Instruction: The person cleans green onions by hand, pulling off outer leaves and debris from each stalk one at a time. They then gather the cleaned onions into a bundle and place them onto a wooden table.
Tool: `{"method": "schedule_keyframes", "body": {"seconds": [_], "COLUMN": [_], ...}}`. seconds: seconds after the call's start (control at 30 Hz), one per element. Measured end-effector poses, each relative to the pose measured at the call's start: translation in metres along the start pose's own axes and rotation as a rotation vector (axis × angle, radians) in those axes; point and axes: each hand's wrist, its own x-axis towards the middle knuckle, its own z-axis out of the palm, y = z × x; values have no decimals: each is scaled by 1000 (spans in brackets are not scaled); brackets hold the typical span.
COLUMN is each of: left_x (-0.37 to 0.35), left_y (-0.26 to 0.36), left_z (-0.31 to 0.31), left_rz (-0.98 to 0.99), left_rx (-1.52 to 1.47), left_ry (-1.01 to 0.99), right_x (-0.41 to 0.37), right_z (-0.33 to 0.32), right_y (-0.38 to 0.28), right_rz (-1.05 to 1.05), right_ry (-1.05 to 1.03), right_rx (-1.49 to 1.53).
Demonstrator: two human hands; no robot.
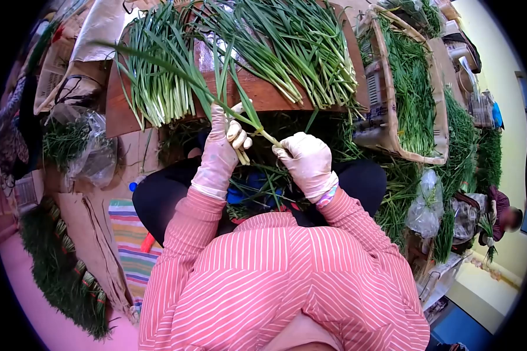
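My gloved left hand [227, 136] is closed around several garlic chives, their long green leaves pointing up and pale stem ends showing below the fingers. Between my two hands runs one garlic chive stalk [263, 133], slanting down to the right. My gloved right hand [307, 161] pinches its pale lower end. Just beyond the hands, a brown wooden board [249, 93] carries a left pile of garlic chives [164, 76] and a larger right pile [298, 52], pale ends towards me.
To the right stands a plastic crate [394, 111] full of greens, with a clear plastic bag [425, 205] nearby. Bundled greens [64, 269] lie at lower left beside a striped mat [132, 245]. A person [500, 216] holding greens is at far right.
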Motion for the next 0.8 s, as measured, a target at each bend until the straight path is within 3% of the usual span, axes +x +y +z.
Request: {"method": "schedule_keyframes", "body": {"seconds": [0.27, 0.37, 0.47, 0.57, 0.67, 0.73, 0.8], "left_x": [1, -1, -6, -12, -14, -17, -19], "left_y": [1, -3, 2, 6, 2, 5, 9], "left_z": [-2, 0, 10, 15, 11, 20, 22], "left_rz": [-65, -73, -81, -88, -123, -123, -96], "left_rx": [82, -32, 201, 247, 289, 300, 398], "left_ry": [-2, -7, 165, 200, 142, 129, 261], "right_x": [-1, 0, 1, 16, 30, 30, 29], "right_z": [0, -2, -6, -16, 2, 9, 13], "right_y": [0, -3, -6, -8, 7, 6, 2], "right_rz": [-37, -32, -49, 453, 596, 653, 691], "right_ry": [-28, -6, -52, -509, -715, -689, -505], "right_rx": [19, -14, 50, 585, 1053, 1176, 1227]}}
